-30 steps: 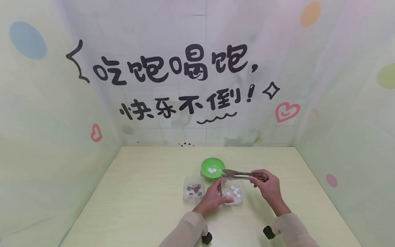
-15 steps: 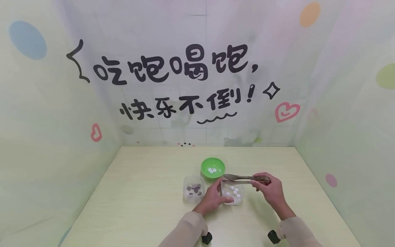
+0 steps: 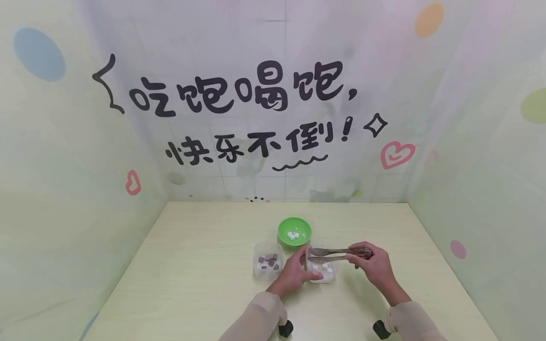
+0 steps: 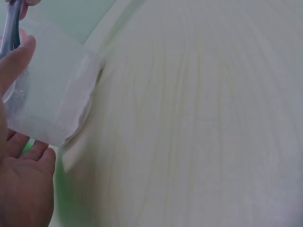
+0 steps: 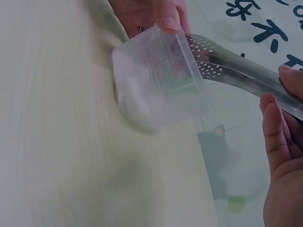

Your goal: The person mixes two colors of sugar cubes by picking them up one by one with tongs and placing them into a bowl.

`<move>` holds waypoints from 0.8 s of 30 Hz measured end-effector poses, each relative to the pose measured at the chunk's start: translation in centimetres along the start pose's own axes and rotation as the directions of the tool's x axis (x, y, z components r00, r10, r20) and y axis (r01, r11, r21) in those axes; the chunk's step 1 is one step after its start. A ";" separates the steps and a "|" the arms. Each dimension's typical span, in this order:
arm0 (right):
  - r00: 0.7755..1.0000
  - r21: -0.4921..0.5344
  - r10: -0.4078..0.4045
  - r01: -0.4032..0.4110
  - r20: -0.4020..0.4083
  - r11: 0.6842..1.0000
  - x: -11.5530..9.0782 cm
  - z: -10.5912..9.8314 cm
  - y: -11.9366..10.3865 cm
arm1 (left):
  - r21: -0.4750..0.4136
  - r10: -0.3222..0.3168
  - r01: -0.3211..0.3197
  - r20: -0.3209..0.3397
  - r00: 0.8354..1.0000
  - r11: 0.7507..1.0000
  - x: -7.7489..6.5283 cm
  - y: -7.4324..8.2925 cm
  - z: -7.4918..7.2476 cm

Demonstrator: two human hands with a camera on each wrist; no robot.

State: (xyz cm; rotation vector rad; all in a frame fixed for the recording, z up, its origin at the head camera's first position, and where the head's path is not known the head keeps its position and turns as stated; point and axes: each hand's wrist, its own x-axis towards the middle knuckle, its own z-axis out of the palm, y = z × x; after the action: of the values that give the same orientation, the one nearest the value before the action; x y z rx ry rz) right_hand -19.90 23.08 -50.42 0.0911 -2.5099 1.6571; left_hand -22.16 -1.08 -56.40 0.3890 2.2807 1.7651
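My left hand (image 3: 294, 271) grips the near-left side of a clear plastic container (image 3: 334, 277), thumb at its front rim and fingers behind. Small white cubes (image 3: 327, 269) lie inside it. In my right hand (image 3: 375, 267) is a pair of perforated metal tongs (image 3: 334, 252), pinched between thumb and fingers. The tong tips are parted a little and overlap the container's opening in the head view. From the right wrist view, the tongs (image 5: 236, 71) reach the rim of the translucent container (image 5: 156, 80), its white contents blurred through the wall.
Behind the container stands a green bowl (image 3: 294, 220) with several white cubes in it. Another clear container (image 3: 256, 272) with several brown cubes sits just left of my left hand. Patterned walls (image 3: 281, 184) enclose the pale wooden table (image 3: 192, 274) on its back and sides.
My right hand has brought the tongs from the green bowl's edge toward me, down over the white-cube container, and their tips have drawn closer together. The left hand stays in place.
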 end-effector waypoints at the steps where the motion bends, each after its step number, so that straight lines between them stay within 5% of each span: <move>1: 1.000 -0.004 -0.002 0.002 0.005 1.000 0.0 0.0 0.1 | -0.002 0.000 0.000 0.001 1.000 1.000 0.0 0.0 0.0; 24: 0.997 -0.158 0.001 0.011 0.072 0.987 -0.1 0.8 0.2 | 0.015 -0.003 0.003 -0.004 1.000 1.000 0.0 -0.1 0.0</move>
State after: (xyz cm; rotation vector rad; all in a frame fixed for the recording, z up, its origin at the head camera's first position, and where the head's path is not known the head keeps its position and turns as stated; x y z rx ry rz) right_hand -19.89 22.37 -50.89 0.1434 -2.6816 1.4709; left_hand -22.18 -1.05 -56.54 0.3855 2.2967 1.7503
